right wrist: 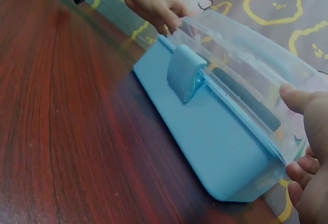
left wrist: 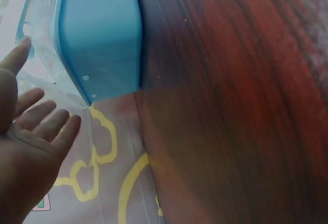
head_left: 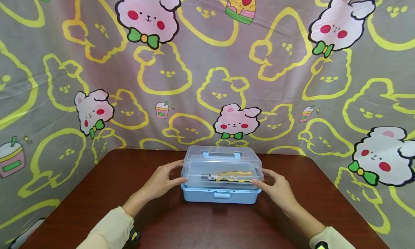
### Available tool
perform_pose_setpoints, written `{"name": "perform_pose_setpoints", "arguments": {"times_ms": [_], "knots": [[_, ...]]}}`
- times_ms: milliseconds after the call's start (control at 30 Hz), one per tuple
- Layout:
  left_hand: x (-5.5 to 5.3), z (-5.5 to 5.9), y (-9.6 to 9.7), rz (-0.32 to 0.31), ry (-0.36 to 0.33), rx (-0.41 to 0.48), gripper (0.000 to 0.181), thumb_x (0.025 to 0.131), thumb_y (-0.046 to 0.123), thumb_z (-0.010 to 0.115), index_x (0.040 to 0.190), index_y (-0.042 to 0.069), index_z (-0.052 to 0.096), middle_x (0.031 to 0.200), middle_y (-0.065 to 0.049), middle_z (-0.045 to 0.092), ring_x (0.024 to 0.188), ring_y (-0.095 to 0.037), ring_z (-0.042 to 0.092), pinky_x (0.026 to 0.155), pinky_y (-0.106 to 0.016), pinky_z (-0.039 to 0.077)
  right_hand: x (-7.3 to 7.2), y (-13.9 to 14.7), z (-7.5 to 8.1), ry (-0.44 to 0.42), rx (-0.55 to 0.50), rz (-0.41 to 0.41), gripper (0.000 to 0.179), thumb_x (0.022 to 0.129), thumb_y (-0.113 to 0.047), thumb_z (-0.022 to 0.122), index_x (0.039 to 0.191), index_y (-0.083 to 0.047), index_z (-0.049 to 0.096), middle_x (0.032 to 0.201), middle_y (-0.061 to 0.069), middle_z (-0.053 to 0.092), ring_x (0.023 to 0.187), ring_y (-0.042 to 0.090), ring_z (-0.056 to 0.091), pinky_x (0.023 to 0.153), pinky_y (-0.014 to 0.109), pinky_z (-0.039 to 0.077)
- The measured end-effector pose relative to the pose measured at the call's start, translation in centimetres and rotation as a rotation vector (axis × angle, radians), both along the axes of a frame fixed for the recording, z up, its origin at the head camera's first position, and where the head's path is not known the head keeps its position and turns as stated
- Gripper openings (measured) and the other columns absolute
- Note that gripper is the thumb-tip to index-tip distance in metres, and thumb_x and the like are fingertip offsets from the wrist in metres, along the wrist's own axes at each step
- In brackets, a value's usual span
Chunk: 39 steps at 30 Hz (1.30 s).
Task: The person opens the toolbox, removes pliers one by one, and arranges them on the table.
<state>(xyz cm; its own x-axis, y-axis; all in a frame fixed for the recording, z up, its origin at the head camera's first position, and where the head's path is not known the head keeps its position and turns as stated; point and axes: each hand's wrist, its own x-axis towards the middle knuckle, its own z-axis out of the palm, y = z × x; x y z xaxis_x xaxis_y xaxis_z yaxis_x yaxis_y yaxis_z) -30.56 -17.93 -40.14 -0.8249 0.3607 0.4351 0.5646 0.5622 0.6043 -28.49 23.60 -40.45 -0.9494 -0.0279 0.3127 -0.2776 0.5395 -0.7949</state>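
Observation:
A toolbox with a light blue base [head_left: 201, 196] and a clear lid [head_left: 194, 166] stands on the table. The lid's front edge sits slightly above the base rim, and the blue front latch [right wrist: 185, 73] hangs free of it. My left hand [head_left: 162, 179] holds the lid's left side, thumb at the front corner and fingers farther back. On the other side, my right hand [head_left: 280, 189] grips the right end, its thumb [right wrist: 294, 98] against the clear plastic. Yellow-and-black-handled tools [head_left: 235, 174], partly blurred by the lid, show inside.
Dark reddish wood makes up the tabletop [head_left: 181, 227]. Cartoon-printed cloth [head_left: 201, 62] hangs behind the table and along both sides, close behind the toolbox. A light blue carrying handle [head_left: 221, 155] lies on top of the lid.

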Motion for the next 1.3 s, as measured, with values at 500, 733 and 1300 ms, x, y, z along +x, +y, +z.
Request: {"name": "perform_pose_setpoints", "arguments": {"times_ms": [500, 733, 1300], "knots": [[-1.2, -0.2, -0.7, -0.116, 0.038, 0.099, 0.023, 0.097, 0.015, 0.076, 0.115, 0.01, 0.063, 0.14, -0.015, 0.062, 0.131, -0.032, 0.056, 0.101, -0.058, 0.046, -3.6, 2.4, -0.8, 0.05, -0.218, 0.307, 0.048, 0.087, -0.004, 0.084, 0.128, 0.003, 0.061, 0.117, 0.016, 0.067, 0.106, 0.028, 0.065, 0.08, 0.029, 0.056], [-1.5, -0.3, -0.7, -0.107, 0.062, 0.083, 0.023, 0.098, 0.013, 0.074, 0.118, 0.012, 0.062, 0.138, -0.014, 0.063, 0.127, -0.03, 0.059, 0.1, -0.056, 0.047, -4.2, 3.0, -0.6, 0.047, -0.251, 0.387, 0.048, 0.085, 0.001, 0.083, 0.125, 0.003, 0.057, 0.131, 0.018, 0.06, 0.113, 0.02, 0.064, 0.086, 0.031, 0.056], [-2.6, 0.8, -0.4, -0.082, 0.088, 0.104, 0.018, 0.098, 0.01, 0.072, 0.114, 0.014, 0.064, 0.115, 0.0, 0.072, 0.119, -0.033, 0.065, 0.099, -0.057, 0.047, -5.7, 2.8, -0.1, 0.238, -0.131, 0.345, 0.024, 0.092, 0.003, 0.076, 0.113, 0.002, 0.063, 0.114, 0.017, 0.066, 0.105, 0.015, 0.066, 0.092, 0.029, 0.053]]}}
